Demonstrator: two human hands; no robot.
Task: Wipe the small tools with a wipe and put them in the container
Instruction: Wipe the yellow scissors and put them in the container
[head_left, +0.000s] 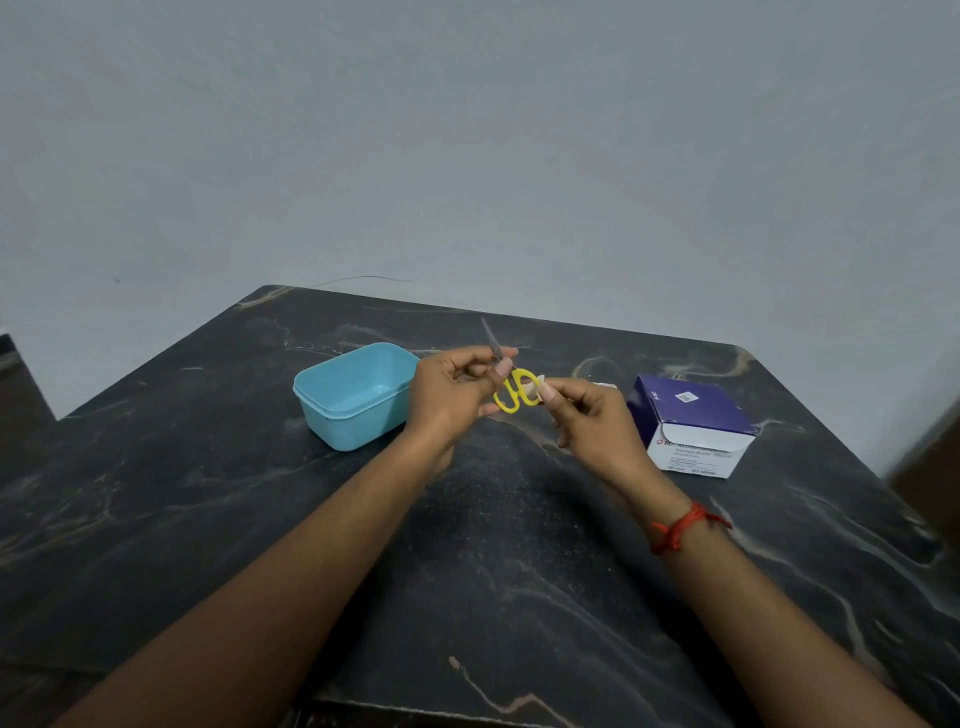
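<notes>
Left hand (457, 387) pinches scissors (511, 394) at pivot, blades pointing away; right hand (592, 415) pinches wipe (538, 384) on handle loop; container (353, 397) just beyond left hand.

Bare to the elbow, my left forearm (311, 545) and right forearm (753, 597) reach forward, hands meeting mid-view. My left hand (457, 387) curls thumb and fingers round the scissors (511, 396) near the pivot. My right hand (587, 410) pinches a wipe (537, 385) between thumb and forefinger.
</notes>
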